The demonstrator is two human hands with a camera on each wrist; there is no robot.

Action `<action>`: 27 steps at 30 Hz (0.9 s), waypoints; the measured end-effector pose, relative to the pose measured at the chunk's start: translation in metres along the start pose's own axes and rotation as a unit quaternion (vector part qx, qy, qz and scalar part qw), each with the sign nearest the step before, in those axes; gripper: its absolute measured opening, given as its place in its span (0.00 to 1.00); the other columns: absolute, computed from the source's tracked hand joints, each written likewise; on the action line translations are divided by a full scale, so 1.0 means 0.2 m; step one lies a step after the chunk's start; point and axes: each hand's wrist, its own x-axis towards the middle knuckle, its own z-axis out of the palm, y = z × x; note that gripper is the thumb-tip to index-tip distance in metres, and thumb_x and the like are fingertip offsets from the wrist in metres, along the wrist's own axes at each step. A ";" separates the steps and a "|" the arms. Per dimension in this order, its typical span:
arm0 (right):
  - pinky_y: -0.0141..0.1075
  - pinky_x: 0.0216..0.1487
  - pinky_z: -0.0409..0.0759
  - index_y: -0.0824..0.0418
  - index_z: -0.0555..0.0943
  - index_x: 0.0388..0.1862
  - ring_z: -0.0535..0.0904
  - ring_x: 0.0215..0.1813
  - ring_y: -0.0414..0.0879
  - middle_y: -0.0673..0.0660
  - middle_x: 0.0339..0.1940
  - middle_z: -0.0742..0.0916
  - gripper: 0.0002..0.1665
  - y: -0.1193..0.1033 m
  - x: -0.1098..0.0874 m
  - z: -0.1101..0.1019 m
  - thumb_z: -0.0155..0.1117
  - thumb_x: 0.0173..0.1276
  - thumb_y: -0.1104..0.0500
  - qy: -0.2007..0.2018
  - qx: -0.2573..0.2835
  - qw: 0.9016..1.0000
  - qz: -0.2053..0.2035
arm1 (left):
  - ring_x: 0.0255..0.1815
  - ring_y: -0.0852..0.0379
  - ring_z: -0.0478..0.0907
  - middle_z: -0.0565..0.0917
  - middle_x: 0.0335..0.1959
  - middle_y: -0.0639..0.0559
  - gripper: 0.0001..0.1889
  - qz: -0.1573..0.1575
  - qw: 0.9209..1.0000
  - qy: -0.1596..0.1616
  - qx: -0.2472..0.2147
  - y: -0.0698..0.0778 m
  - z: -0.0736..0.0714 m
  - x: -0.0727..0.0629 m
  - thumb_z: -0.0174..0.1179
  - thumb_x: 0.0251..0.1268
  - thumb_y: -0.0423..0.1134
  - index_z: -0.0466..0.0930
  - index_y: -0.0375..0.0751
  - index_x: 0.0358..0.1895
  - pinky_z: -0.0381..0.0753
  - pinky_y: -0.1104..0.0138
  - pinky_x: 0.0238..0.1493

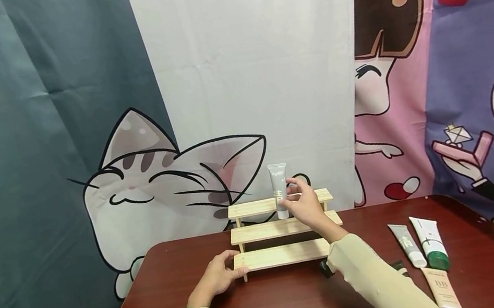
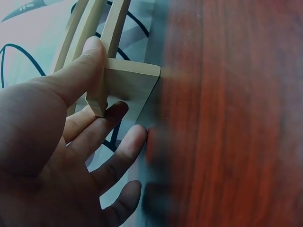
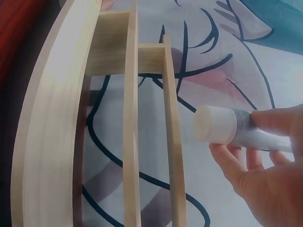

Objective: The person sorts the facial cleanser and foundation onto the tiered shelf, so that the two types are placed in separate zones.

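Note:
A three-tier wooden display rack (image 1: 280, 256) stands on the table. My left hand (image 1: 217, 276) grips the left end of its lowest shelf; in the left wrist view the thumb lies on top and fingers reach beneath the board (image 2: 132, 68). My right hand (image 1: 305, 206) pinches a grey squeeze tube (image 1: 278, 183) between thumb and fingers. The tube is upright, white cap down, in front of the top shelf in the head view. From the right wrist, the tube's cap (image 3: 215, 125) shows apart from the shelf edges (image 3: 173, 137).
On the reddish-brown table (image 1: 153, 298), to the right, lie a grey tube (image 1: 407, 244), a white tube with a green cap (image 1: 428, 236) and a beige BB tube (image 1: 442, 287). A dark item (image 1: 399, 267) is partly hidden by my right sleeve. A cartoon-printed curtain (image 1: 258, 68) hangs behind.

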 end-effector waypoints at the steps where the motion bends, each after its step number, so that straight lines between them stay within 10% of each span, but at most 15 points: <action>1: 0.43 0.43 0.83 0.60 0.70 0.69 0.81 0.52 0.58 0.63 0.51 0.79 0.38 0.00 0.00 0.01 0.71 0.59 0.68 0.001 0.000 1.000 0.000 | 0.41 0.51 0.77 0.82 0.47 0.43 0.29 0.000 1.000 -0.001 -0.002 0.00 0.00 0.00 0.75 0.54 0.49 0.78 0.38 0.57 0.76 0.57 0.42; 27: 0.41 0.41 0.83 0.61 0.70 0.69 0.82 0.51 0.55 0.64 0.52 0.81 0.37 0.00 0.03 0.16 0.70 0.60 0.70 -0.018 0.036 0.999 -0.016 | 0.34 0.55 0.75 0.82 0.45 0.44 0.30 0.004 1.000 -0.003 -0.015 0.00 0.01 -0.01 0.73 0.56 0.49 0.77 0.37 0.58 0.76 0.60 0.36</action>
